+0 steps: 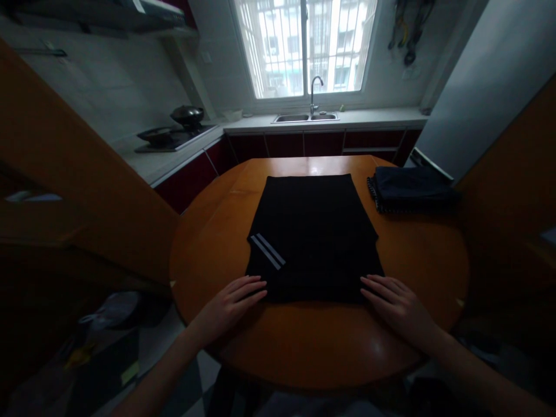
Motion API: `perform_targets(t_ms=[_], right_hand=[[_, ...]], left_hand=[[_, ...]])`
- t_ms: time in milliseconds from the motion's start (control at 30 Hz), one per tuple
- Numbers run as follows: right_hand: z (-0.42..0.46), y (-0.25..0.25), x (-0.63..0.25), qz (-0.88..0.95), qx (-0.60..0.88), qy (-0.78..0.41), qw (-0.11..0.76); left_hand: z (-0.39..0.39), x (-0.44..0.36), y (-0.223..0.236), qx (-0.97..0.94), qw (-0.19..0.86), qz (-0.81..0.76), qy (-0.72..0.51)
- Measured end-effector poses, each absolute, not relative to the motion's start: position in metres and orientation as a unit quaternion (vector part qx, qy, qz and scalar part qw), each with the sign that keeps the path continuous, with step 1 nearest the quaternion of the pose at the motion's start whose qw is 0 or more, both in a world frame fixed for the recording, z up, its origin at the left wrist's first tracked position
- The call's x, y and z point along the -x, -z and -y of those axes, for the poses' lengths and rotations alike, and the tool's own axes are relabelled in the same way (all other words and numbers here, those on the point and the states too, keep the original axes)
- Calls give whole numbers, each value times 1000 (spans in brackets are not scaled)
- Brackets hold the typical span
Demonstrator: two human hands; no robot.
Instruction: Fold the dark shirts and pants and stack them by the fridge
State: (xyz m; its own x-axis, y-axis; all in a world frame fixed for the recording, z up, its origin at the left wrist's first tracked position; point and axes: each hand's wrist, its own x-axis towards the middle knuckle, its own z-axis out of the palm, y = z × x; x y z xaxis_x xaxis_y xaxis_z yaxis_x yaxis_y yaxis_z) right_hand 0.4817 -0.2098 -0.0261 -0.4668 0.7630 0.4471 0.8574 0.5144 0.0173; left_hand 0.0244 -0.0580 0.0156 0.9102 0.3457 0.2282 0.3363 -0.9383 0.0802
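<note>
A black garment [313, 231] lies folded flat in the middle of a round wooden table [217, 243]. Two grey stripes [268, 251] mark its near left part. My left hand [232, 302] rests flat on the table with its fingertips touching the garment's near left corner. My right hand [397, 305] lies flat at the near right corner, fingers stretched out against the cloth edge. Both hands are open and hold nothing.
A second folded dark garment [408, 188] sits at the table's far right edge. Behind the table runs a kitchen counter with a sink and tap [306, 116] under a window, and a stove with pans [174, 133] at the left. Bags lie on the floor [104, 336] at the lower left.
</note>
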Motion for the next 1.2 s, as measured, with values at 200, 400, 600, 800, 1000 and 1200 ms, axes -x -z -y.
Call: perform_targets(t_ms=[200, 400, 600, 800, 1000, 1200], right_hand=[[206, 26, -482, 842, 473, 107, 235], [205, 22, -481, 854, 447, 107, 246], [209, 23, -484, 859, 435, 89, 255], [230, 12, -482, 873, 406, 35, 268], [241, -27, -483, 851, 448, -116, 247], [192, -47, -498, 749, 507, -327, 272]], left_hand=[[54, -24, -12, -971, 44, -167, -168], [54, -22, -1, -964, 55, -158, -209], [61, -16, 1, -959, 78, -162, -217], [89, -7, -19, -955, 100, -176, -217], [96, -16, -56, -941, 221, -213, -140], [39, -40, -86, -895, 363, -246, -84]])
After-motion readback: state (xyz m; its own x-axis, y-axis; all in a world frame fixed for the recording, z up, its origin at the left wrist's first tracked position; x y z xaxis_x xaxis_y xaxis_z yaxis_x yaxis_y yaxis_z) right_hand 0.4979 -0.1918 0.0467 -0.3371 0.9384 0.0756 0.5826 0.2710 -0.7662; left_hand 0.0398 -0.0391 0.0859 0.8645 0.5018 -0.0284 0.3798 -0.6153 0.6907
